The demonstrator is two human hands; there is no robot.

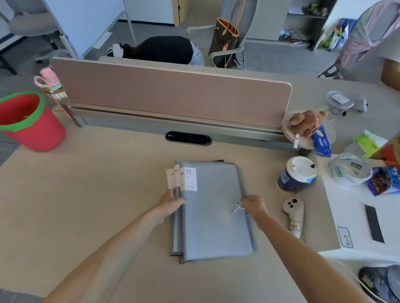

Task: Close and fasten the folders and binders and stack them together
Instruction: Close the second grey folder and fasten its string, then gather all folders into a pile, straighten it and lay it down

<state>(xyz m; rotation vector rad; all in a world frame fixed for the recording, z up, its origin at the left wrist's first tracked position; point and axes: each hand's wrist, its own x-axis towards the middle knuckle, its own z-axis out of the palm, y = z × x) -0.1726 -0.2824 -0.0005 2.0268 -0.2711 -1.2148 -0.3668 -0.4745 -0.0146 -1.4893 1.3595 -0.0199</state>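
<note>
A stack of grey-blue folders (214, 220) lies on the desk (77, 203) in front of me, slightly fanned, with white labels (181, 178) at the top left corner. The top folder is closed and has a small round button with a thin string (237, 206) near its right edge. My left hand (172, 201) presses against the stack's left edge, fingers around the spines. My right hand (254, 205) sits at the right edge, fingertips at the button and string.
To the right stand a lidded coffee cup (297, 174), a white controller (293, 215), a tape roll (349, 169) and snack bags (388, 182). A pink divider (169, 90) runs along the desk's back edge. A red bucket (24, 120) sits at far left.
</note>
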